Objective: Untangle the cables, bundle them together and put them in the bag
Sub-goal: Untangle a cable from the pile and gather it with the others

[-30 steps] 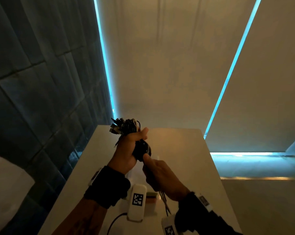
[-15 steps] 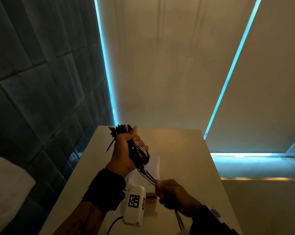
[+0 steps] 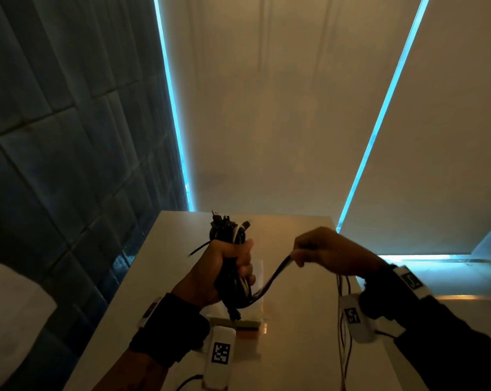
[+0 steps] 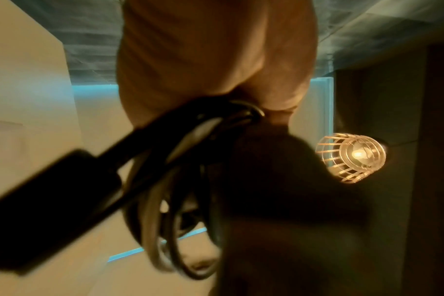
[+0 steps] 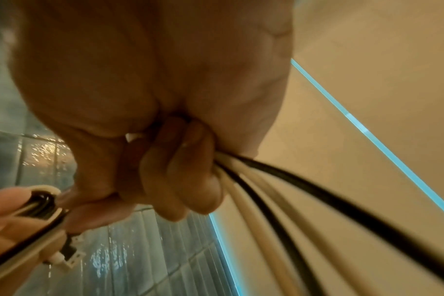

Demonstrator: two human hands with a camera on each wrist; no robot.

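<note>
**Both hands on the cables above the table**

The left hand (image 3: 224,273) is closed around a coiled bundle of cables (image 3: 229,230), held upright over the white table (image 3: 300,320). The plugs stick out above the fist. The right hand (image 3: 327,251), to the right of it, pinches the loose cable ends (image 3: 272,280) and holds them stretched from the bundle. The ends are black and white. A clear bag (image 3: 257,303) lies flat on the table under the left hand.
</note>
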